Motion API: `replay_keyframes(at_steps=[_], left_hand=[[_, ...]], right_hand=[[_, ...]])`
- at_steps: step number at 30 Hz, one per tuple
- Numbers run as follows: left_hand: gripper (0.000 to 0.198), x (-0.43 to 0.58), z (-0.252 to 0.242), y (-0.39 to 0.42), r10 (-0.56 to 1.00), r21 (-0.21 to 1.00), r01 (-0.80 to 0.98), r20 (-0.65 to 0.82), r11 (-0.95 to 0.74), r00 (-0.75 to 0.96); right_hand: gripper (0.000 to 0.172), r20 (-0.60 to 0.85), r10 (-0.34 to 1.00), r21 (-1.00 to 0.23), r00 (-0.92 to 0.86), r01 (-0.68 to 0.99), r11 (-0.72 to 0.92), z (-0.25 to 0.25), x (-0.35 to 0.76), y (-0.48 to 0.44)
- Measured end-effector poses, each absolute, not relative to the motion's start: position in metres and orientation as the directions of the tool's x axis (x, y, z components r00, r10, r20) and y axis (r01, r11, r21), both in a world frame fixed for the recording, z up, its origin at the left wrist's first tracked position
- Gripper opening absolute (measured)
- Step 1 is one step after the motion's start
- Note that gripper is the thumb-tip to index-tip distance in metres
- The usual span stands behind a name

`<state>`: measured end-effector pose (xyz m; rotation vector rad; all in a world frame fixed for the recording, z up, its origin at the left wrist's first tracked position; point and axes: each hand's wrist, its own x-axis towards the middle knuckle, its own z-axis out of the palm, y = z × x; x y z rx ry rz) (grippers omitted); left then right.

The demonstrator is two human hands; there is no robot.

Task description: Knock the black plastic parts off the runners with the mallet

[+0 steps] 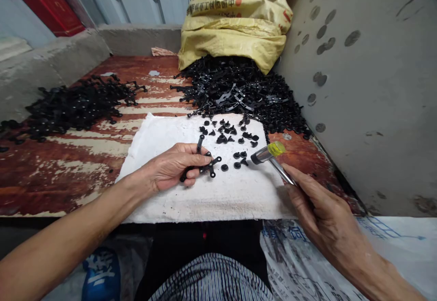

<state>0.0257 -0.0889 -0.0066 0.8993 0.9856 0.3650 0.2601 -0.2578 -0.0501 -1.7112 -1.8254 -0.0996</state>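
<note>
black linkage (209, 166) over the white cloth (218, 203), pinched by the fingers of the left hand (177, 162); black studs (237, 165) at its two o'clock; hammer (264, 155) at three, clasped by the right hand (327, 214). positioning seems in hand; a strike would need fingers clear.

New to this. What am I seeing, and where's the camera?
No robot: a person's bare hands, in one picture from a head-worn camera looking forward and down. The left hand holds a black linkage over a white cloth; the right hand holds a small hammer with one yellow end and one dark. Small black pieces lie on the cloth. Behind it, a heap of black linkages lies at the mouth of a yellow sack; another black heap lies left, on the red tabletop.
</note>
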Motion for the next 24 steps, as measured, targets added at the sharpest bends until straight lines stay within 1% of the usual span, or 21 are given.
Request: replay_keyframes(at_steps=[2,4,6,8,17,24], left_hand=[[0.014,0.0270,-0.0063,-0.0895,0.641,0.795,0.131,-0.563,0.592,0.521],[0.014,0.0283,-0.0059,-0.0899,0.640,0.798,0.148,-0.566,0.585,0.520],[0.014,0.0294,-0.0056,-0.0899,0.627,0.797,0.165,-0.567,0.581,0.534],[0.015,0.0302,-0.0057,-0.0894,0.610,0.796,0.180,-0.567,0.578,0.554],[0.015,0.0316,-0.0074,-0.0880,0.573,0.803,0.252,-0.570,0.540,0.589],[0.021,0.0362,-0.0042,-0.0879,0.579,0.799,0.300,-0.589,0.521,0.564]], right_hand=[[0.037,0.448,0.888,-0.449,0.105,0.885,0.122,-0.0490,0.2573,-0.2588],[0.033,0.397,0.903,-0.531,0.166,0.844,0.078,-0.0486,0.2556,-0.2594],[0.032,0.362,0.909,-0.581,0.206,0.813,0.047,-0.0490,0.2552,-0.2594],[0.032,0.347,0.911,-0.604,0.221,0.796,0.037,-0.0498,0.2555,-0.2588],[0.032,0.327,0.920,-0.597,0.216,0.802,0.024,-0.0548,0.2585,-0.2591],[0.032,0.345,0.920,-0.571,0.186,0.819,0.048,-0.0538,0.2589,-0.2572]])
